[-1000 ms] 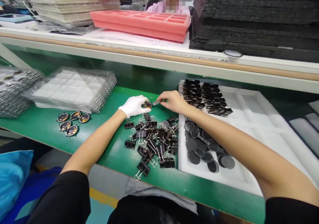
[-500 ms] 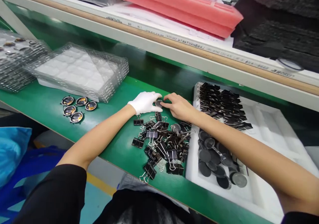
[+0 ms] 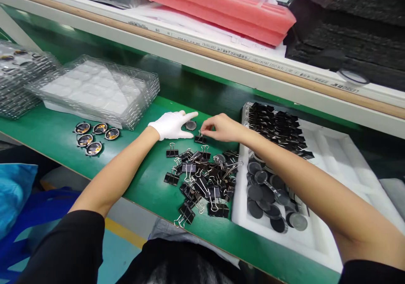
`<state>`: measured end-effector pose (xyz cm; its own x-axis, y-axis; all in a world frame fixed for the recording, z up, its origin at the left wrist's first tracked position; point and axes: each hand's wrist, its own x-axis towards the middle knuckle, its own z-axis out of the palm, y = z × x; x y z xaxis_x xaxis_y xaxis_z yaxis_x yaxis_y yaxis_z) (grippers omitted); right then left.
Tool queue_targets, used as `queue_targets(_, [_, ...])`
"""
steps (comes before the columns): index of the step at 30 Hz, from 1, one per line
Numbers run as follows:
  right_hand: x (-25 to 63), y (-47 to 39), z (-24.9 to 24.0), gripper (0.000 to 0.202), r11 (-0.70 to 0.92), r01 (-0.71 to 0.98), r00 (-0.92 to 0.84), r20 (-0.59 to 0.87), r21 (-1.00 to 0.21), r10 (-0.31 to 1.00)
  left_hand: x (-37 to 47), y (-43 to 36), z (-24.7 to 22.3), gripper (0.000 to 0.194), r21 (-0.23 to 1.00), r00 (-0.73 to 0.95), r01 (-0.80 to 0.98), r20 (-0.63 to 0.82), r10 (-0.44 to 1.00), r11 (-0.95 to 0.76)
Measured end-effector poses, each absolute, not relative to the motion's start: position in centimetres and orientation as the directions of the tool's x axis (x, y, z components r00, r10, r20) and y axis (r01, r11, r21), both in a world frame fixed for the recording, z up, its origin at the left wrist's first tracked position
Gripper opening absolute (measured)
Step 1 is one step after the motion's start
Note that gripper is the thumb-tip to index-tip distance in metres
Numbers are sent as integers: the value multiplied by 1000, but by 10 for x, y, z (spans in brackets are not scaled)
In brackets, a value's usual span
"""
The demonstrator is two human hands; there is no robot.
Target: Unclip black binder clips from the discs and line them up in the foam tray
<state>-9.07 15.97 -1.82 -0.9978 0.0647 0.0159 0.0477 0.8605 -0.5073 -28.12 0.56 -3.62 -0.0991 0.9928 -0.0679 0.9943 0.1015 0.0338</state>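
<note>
My left hand (image 3: 172, 125), in a white glove, is open over the green table, with thumb and forefinger spread. Between them lies a round grey disc with a dark rim (image 3: 190, 125); whether the glove touches it I cannot tell. My bare right hand (image 3: 220, 128) is closed in a pinch on the wire handle of a black binder clip (image 3: 200, 139), just right of the disc. Nearer my body spreads a heap of black binder clips (image 3: 202, 178), their silver handles pointing every way.
On the right, a white foam tray (image 3: 329, 170) holds rows of binder clips (image 3: 275, 126) and loose dark discs (image 3: 265, 193). Several round sunglass-like pieces (image 3: 94, 148) lie left, before stacked clear plastic trays (image 3: 95, 88). A shelf edge (image 3: 202, 50) with pink foam (image 3: 218, 10) crosses behind.
My left fingers have spread away from the disc, which now rests between them. My right hand has left the disc and pinches a binder clip beside it. The view has shifted slightly.
</note>
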Motion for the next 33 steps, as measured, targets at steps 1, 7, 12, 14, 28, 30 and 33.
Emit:
queue_targets(1, [-89,163,-19,14,846,166,-982,-5,-507,190,-283,4,-34,94,42,-104,993,-98,990,109])
queue_targets(7, [-83,167,-32,12,607,540,-781,-79,-583,619,-267,9,-41,96,54,-299,953,4,954,298])
queue_targets(12, [-89,167,-31,8,527,645,-714,-191,-553,673,-262,12,-51,57,176,-214,963,51,975,202])
queue_targets(14, [-96,167,-29,26,523,636,-693,-121,-567,711,-266,10,-51,71,256,-141,958,24,990,131])
queue_targets(28, [-138,158,-86,61,350,732,-449,-28,-584,893,-266,15,-60,85,338,-160,932,70,985,128])
queue_targets(30, [-135,161,-89,61,361,743,-455,-29,-563,890,-264,15,-60,85,358,-147,927,75,986,111])
queue_targets(33, [-135,162,-90,60,326,762,-419,-41,-560,907,-255,17,-61,85,373,-146,921,64,987,112])
